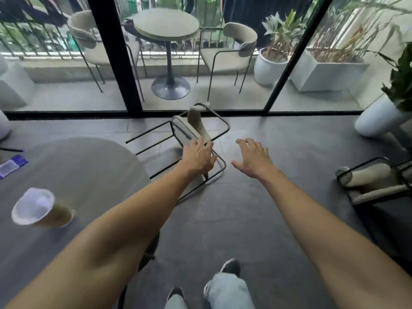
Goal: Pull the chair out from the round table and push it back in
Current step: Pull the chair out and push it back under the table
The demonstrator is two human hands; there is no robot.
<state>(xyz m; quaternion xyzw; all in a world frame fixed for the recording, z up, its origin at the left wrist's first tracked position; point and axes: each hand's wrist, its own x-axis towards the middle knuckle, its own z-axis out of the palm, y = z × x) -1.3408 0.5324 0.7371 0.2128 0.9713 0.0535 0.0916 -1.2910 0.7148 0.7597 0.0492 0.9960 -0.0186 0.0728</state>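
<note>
A beige chair [196,124] with a thin black metal frame lies tipped on its side on the dark floor, just beyond the round grey table [73,175] at the left. My left hand [197,156] reaches out over the chair's curved backrest, fingers spread, touching or almost touching it. My right hand [254,158] hovers to the right of the chair, fingers spread and holding nothing. Both arms are stretched forward.
A plastic cup [38,208] with a pale drink and a purple packet [12,165] sit on the round table. Another chair [374,181] stands at the right edge. White planters [379,121] stand near the glass wall. Beyond the glass are a balcony table [166,25] and two chairs.
</note>
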